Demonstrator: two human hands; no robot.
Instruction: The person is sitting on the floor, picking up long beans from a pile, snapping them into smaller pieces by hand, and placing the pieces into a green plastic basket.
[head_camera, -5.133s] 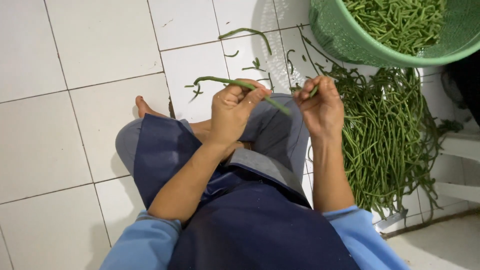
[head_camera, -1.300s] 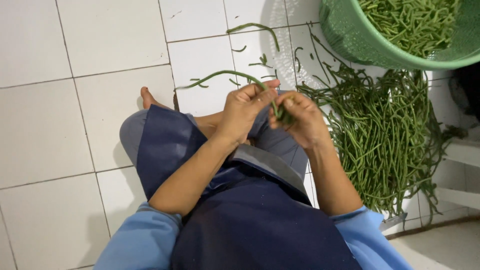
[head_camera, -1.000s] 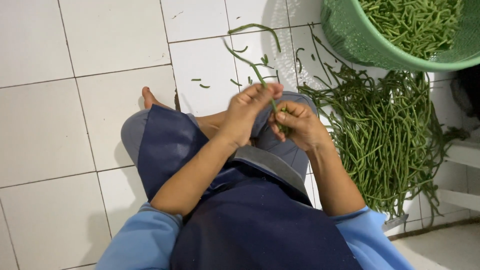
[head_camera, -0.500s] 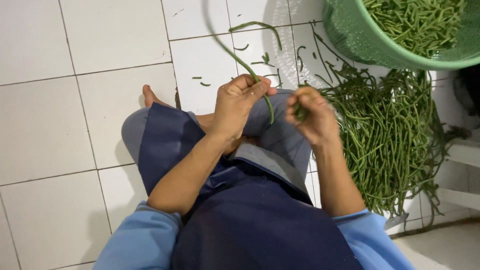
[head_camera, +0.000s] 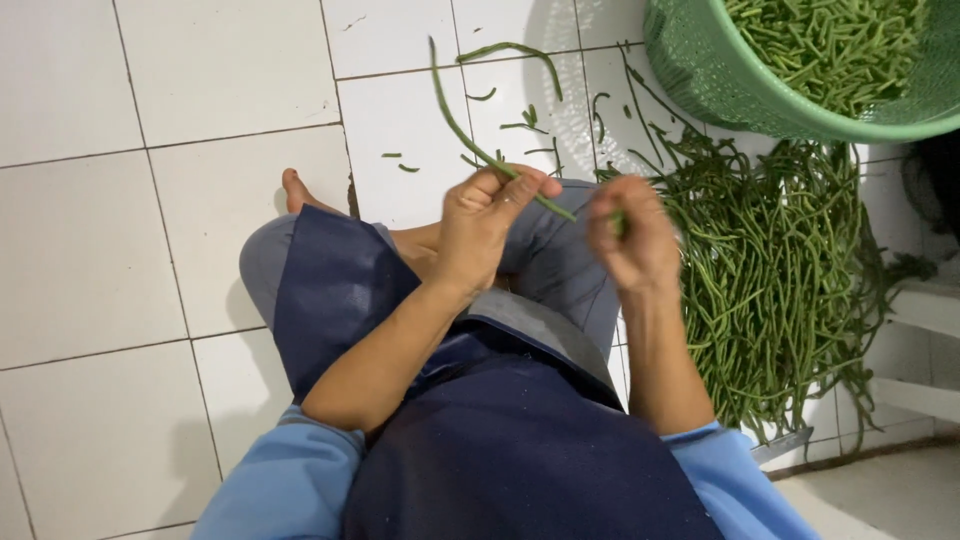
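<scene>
1. I'm pinching a long green bean w/ my left hand, thumb & fingers pressed together on it; most of it is sticking up & away from the grip.
2. My right hand is closing on a short green piece, blurred.
3. Bean pile is lying just right of my right hand; green basket is sitting beyond it.

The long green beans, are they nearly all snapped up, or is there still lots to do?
Some are done: the green basket holds plenty of short cut pieces. Right now the left hand pinches one long bean, and the right hand holds a small bit by its end. A lot is left: a big pile of whole long beans lies on the white tiled floor beside the person's knee.
</scene>
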